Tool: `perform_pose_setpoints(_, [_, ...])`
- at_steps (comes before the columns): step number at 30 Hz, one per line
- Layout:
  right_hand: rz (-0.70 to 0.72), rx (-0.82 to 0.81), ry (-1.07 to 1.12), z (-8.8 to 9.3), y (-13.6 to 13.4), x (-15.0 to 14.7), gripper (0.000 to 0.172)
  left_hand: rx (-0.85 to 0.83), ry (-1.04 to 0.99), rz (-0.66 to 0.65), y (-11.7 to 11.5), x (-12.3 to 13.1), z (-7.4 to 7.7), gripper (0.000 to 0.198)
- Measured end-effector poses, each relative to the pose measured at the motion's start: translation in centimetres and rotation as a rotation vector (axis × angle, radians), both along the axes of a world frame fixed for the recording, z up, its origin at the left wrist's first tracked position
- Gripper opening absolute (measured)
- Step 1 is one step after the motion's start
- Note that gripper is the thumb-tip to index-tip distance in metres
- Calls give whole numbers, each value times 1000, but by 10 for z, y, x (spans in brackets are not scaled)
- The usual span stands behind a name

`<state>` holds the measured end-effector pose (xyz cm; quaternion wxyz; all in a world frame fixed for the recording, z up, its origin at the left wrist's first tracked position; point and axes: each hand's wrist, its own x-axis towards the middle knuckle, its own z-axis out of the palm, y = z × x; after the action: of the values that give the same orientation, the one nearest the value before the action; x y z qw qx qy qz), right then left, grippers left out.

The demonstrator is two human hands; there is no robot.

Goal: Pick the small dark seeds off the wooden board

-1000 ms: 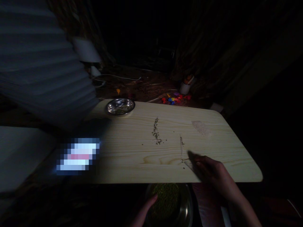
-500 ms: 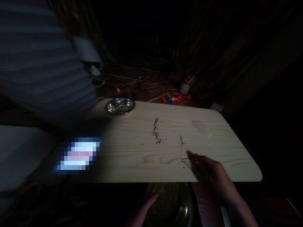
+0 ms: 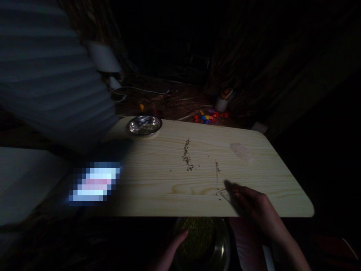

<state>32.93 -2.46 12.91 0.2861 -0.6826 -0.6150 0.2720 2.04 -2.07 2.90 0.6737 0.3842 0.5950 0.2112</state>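
Note:
My right hand (image 3: 251, 203) rests on the near edge of a pale wooden table (image 3: 158, 180), fingers curled together on a small thin paper-like piece (image 3: 224, 194) I cannot name. A thin line of specks (image 3: 216, 175) runs away from it, and a darker line of crumbs (image 3: 186, 156) lies to its left. My left hand (image 3: 172, 252) is below the table edge, fingertips at the rim of a metal bowl (image 3: 220, 248) of greenish ground stuff; most of that hand is hidden in the dark.
A small steel dish (image 3: 144, 125) sits at the table's far left corner. A pale powdery patch (image 3: 241, 151) lies at the right. A bright blurred object (image 3: 94, 182) lies at the left edge. Coloured bits (image 3: 210, 116) and a cup (image 3: 221, 102) sit on the floor beyond.

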Motion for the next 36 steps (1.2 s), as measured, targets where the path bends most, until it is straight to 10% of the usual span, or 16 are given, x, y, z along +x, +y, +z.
perform_pose_setpoints(21, [109, -74, 67, 10, -17, -33, 27, -30, 1, -46, 0, 4, 14, 54])
perform_pose_setpoints(30, [-116, 24, 58, 3, -10, 3, 33, 27, -91, 47, -13, -23, -45, 67])
perform_pose_setpoints(36, [-74, 42, 14, -2, 2, 1, 33, 34, -24, 110, -12, -16, -45, 61])
